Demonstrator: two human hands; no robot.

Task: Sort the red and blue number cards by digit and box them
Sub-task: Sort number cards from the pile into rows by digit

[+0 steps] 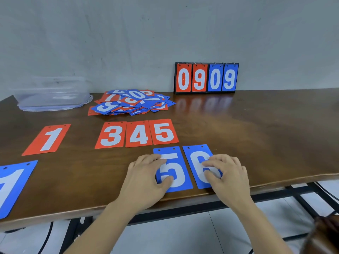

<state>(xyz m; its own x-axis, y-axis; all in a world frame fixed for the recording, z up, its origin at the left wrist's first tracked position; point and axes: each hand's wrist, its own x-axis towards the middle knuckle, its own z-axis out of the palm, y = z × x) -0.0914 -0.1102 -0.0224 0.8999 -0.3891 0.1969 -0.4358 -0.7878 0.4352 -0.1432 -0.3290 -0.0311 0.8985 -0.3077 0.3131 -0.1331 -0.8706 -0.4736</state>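
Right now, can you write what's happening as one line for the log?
left hand: touches blue 5 card | right hand: touches blue 6 card | laid out: red 1, red 3, red 4, red 5 | pile: unsorted

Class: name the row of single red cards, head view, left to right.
Red rectangular card showing 1, red rectangular card showing 3, red rectangular card showing 4, red rectangular card showing 5.
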